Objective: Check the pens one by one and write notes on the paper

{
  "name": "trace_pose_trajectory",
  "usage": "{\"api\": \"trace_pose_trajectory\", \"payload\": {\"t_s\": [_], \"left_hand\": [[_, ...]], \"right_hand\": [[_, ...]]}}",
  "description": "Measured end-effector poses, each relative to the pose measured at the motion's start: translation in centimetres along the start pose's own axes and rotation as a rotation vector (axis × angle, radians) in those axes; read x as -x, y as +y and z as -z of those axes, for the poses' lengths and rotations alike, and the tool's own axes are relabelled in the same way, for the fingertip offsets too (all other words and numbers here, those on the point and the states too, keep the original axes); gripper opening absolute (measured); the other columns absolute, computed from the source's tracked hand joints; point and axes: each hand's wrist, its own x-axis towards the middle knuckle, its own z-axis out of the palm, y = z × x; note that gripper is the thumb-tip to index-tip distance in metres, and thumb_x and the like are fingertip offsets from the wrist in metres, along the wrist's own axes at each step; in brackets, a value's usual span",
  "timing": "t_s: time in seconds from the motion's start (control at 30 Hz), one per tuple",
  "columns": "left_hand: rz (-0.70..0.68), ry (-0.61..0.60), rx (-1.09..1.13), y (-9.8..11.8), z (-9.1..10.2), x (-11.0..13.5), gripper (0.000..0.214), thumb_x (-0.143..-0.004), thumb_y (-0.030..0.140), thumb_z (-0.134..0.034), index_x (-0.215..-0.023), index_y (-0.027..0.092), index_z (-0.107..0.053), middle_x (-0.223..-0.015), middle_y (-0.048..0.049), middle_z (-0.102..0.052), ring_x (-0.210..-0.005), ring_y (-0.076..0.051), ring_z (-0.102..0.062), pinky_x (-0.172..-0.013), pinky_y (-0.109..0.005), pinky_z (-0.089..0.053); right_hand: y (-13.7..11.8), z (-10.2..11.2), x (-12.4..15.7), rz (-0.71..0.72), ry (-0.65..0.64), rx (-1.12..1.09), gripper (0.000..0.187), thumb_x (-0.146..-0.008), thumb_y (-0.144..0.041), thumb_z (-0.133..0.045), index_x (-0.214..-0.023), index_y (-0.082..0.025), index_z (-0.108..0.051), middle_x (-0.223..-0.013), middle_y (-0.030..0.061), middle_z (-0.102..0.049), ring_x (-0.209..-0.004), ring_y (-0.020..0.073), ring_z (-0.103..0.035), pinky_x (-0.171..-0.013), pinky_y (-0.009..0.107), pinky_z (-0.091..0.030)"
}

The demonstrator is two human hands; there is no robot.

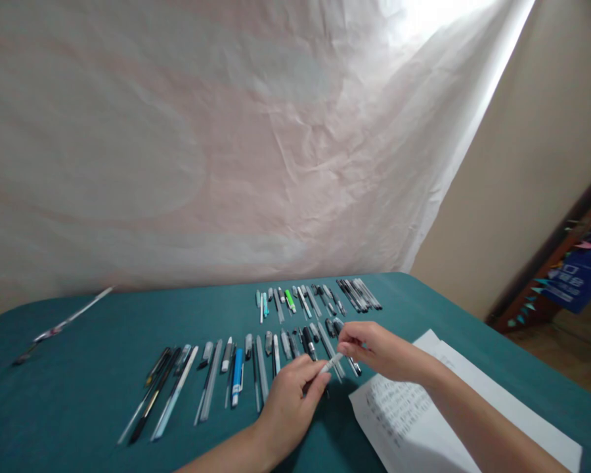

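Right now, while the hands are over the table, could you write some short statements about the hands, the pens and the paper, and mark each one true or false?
1. The left hand and the right hand hold one pale slim plastic pen between them. True.
2. A red cloth covers the table. False: it is a teal table cloth.
3. A white paper sheet with handwriting lies to the right of the pens. True.
4. The bright blue plastic pen lies in the far row. False: it lies in the near row.
5. The bright green plastic pen lies in the far row. True.
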Motion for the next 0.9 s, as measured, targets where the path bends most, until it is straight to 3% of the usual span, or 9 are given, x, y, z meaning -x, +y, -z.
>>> {"api": "trace_pose_trajectory", "payload": {"t_s": [0.07, 0.2, 0.3, 0.43, 0.53, 0.6, 0.73, 0.83, 0.9], "left_hand": [[0.001, 0.0, -0.014, 0.1, 0.1, 0.0, 0.032, -0.091, 0.031, -0.033, -0.074, 0.018, -0.057, -0.07, 0.0011, -0.047, -0.07, -0.013, -0.048, -0.063, -0.024, -0.031], [0.012, 0.023, -0.037, -0.2, 0.0, -0.1, 0.031, -0.091, 0.031, -0.033, -0.074, 0.017, -0.056, -0.071, 0.0002, -0.048, -0.07, -0.013, -0.048, -0.063, -0.024, -0.032], [0.007, 0.043, -0.083, -0.6, -0.2, -0.1, 0.032, -0.09, 0.032, -0.034, -0.071, 0.017, -0.054, -0.07, -0.0009, -0.049, -0.068, -0.014, -0.047, -0.061, -0.024, -0.033], [-0.007, 0.052, -0.133, -0.8, -0.7, -0.1, 0.032, -0.089, 0.033, -0.036, -0.068, 0.017, -0.055, -0.07, -0.0023, -0.051, -0.067, -0.015, -0.048, -0.062, -0.025, -0.036], [-0.012, 0.028, -0.091, -0.6, -0.8, -0.1, 0.026, -0.089, 0.031, -0.037, -0.081, 0.019, -0.059, -0.074, -0.0027, -0.055, -0.071, -0.016, -0.051, -0.066, -0.026, -0.039], [-0.008, 0.052, -0.02, -0.4, -0.8, 0.1, 0.022, -0.087, 0.03, -0.042, -0.101, 0.021, -0.056, -0.086, -0.0035, -0.058, -0.08, -0.017, -0.054, -0.073, -0.028, -0.041], [-0.039, 0.14, 0.047, 0.0, -0.8, 0.6, 0.043, -0.083, 0.027, -0.05, -0.123, 0.023, -0.035, -0.108, -0.0066, -0.053, -0.091, -0.018, -0.053, -0.077, -0.03, -0.044], [-0.189, 0.015, 0.016, 0.6, -0.7, 1.0, 0.038, -0.084, 0.022, -0.047, -0.12, 0.024, -0.036, -0.115, -0.0076, -0.049, -0.091, -0.016, -0.052, -0.082, -0.031, -0.043], [-0.301, -0.151, -0.033, 1.1, -0.6, 1.2, 0.032, -0.084, 0.019, -0.044, -0.116, 0.024, -0.04, -0.117, -0.007, -0.049, -0.097, -0.016, -0.051, -0.087, -0.031, -0.041]], "right_hand": [[-0.1, 0.1, 0.0, 0.039, 0.021, 0.041, 0.025, -0.088, -0.032, -0.042, -0.076, -0.016, -0.056, -0.068, -0.0003, -0.053, -0.06, 0.0102, -0.046, -0.053, 0.02, -0.036], [-1.7, 0.3, 0.4, 0.238, 0.138, 0.286, 0.019, -0.082, -0.032, -0.054, -0.091, -0.017, -0.061, -0.088, 0.0058, -0.055, -0.083, 0.017, -0.048, -0.071, 0.029, -0.037], [-3.5, -0.4, 0.7, 0.352, 0.189, 0.566, 0.011, -0.082, -0.025, -0.055, -0.084, -0.018, -0.063, -0.08, 0.0052, -0.054, -0.08, 0.0184, -0.045, -0.07, 0.033, -0.032], [-4.5, -2.7, 0.8, 0.356, 0.177, 0.805, 0.013, -0.083, -0.014, -0.051, -0.072, -0.015, -0.058, -0.071, 0.0046, -0.053, -0.07, 0.0174, -0.044, -0.062, 0.032, -0.03], [-4.0, -3.8, 1.1, 0.286, 0.145, 0.839, 0.01, -0.08, -0.011, -0.052, -0.072, -0.015, -0.056, -0.072, 0.0045, -0.055, -0.068, 0.0176, -0.046, -0.059, 0.03, -0.03], [-3.1, -3.6, 1.7, 0.209, 0.15, 0.825, 0.01, -0.079, -0.011, -0.052, -0.072, -0.016, -0.056, -0.072, 0.004, -0.056, -0.067, 0.0176, -0.048, -0.058, 0.03, -0.031], [1.2, -1.1, 4.0, -0.041, 0.286, 0.66, 0.014, -0.082, -0.013, -0.045, -0.079, -0.017, -0.058, -0.073, 0.004, -0.06, -0.071, 0.0167, -0.054, -0.061, 0.026, -0.036], [6.2, 1.0, 6.2, -0.131, 0.365, 0.343, 0.033, -0.08, -0.008, -0.038, -0.104, -0.02, -0.056, -0.084, 0.0034, -0.064, -0.074, 0.0142, -0.058, -0.067, 0.024, -0.041], [9.3, 1.7, 7.4, -0.208, 0.376, 0.145, 0.039, -0.078, -0.006, -0.033, -0.105, -0.02, -0.056, -0.079, 0.0023, -0.065, -0.053, 0.0102, -0.054, -0.056, 0.023, -0.042]]}}
